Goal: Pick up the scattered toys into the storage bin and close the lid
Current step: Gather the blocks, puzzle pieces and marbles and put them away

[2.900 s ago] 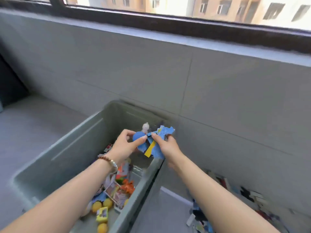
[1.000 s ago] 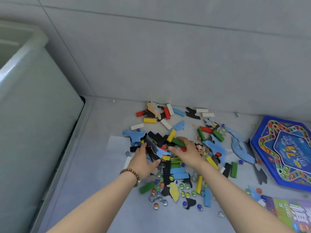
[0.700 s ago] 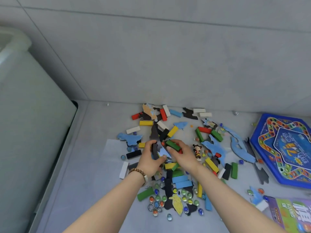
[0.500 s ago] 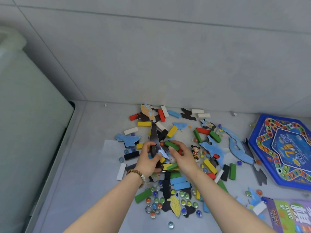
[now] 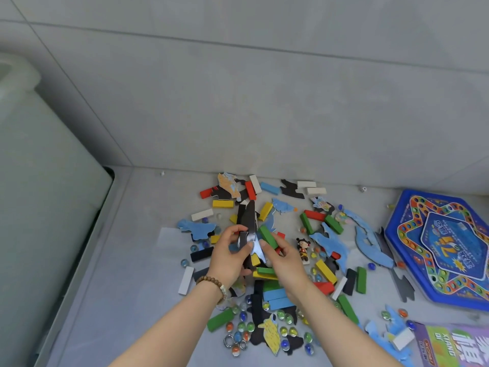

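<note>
Toys: scattered coloured wooden blocks, glass marbles and flat card cut-outs [image 5: 267, 287] lie heaped on the grey floor, partly hidden under both hands.
Left hand [image 5: 229, 256]: fingers closed on tall black card pieces [image 5: 248, 221], held upright.
Right hand [image 5: 287, 260]: fingers pinch a green block [image 5: 267, 235].
Storage bin [image 5: 39, 194]: pale grey, left, cut off; interior unseen.
Writing: purple-green box [image 5: 449, 345], cut off, reads "XIANG".
Blue hexagonal game board [image 5: 447, 247]: right, print illegible.

hands [image 5: 254, 258] lifting puzzle pieces [image 5: 249, 221] (now upright)
</note>
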`<state>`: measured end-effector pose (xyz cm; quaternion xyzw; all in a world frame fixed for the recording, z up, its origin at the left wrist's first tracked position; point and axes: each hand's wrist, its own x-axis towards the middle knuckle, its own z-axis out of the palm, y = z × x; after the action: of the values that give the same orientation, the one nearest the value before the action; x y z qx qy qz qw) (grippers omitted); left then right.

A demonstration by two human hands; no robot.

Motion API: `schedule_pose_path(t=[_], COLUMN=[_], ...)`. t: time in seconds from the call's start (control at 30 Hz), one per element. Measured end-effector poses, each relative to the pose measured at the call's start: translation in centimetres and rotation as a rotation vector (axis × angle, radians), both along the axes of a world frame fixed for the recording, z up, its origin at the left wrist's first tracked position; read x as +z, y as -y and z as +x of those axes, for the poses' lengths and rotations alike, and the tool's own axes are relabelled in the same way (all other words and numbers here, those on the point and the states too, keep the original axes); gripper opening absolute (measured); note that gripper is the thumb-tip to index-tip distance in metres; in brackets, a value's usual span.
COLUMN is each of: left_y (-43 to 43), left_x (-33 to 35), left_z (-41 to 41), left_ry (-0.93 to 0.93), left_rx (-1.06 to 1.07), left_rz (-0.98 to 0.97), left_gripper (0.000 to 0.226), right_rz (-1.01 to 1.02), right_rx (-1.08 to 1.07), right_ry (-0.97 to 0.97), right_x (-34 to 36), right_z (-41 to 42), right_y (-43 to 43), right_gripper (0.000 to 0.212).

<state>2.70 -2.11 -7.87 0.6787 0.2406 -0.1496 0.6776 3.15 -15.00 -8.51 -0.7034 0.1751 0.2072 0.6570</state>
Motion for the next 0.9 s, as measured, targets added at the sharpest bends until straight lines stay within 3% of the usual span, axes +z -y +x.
schedule_pose_path(t=[0.17, 0.33, 0.6, 0.7, 0.8, 0.9], left_y=[-0.6, -3.6, -17.9, -25.7, -33.3, -39.4], left_x=[4.5, 14.4, 29.8, 31.6, 31.1, 28.0], left_z=[1.9, 3.9, -0.3, -4.3, -8.7, -12.6], left_ry=[0.114, 0.283, 0.460, 0.444, 0.335, 0.181], left_rx=[-0.009, 0.051, 0.236, 0.301, 0.356, 0.350], left_rz=[-0.020, -0.019, 0.084, 0.178, 0.244, 0.312], left_gripper=[0.027, 0.026, 0.028, 0.039, 0.059, 0.040], right_rz=[0.019, 0.002, 0.105, 0.102, 0.125, 0.092], right_rx=[-0.008, 0.057, 0.286, 0.417, 0.565, 0.710], right_ry=[0.103, 0.247, 0.411, 0.428, 0.324, 0.241], right_x=[4.4, 14.2, 29.1, 30.6, 29.5, 27.0], right_z=[1.9, 4.9, 4.2, 1.6, -1.5, -4.4], right_y=[-0.3, -3.2, -18.2, -26.5, -34.2, -40.1], right_gripper=[0.027, 0.034, 0.023, 0.030, 0.028, 0.026])
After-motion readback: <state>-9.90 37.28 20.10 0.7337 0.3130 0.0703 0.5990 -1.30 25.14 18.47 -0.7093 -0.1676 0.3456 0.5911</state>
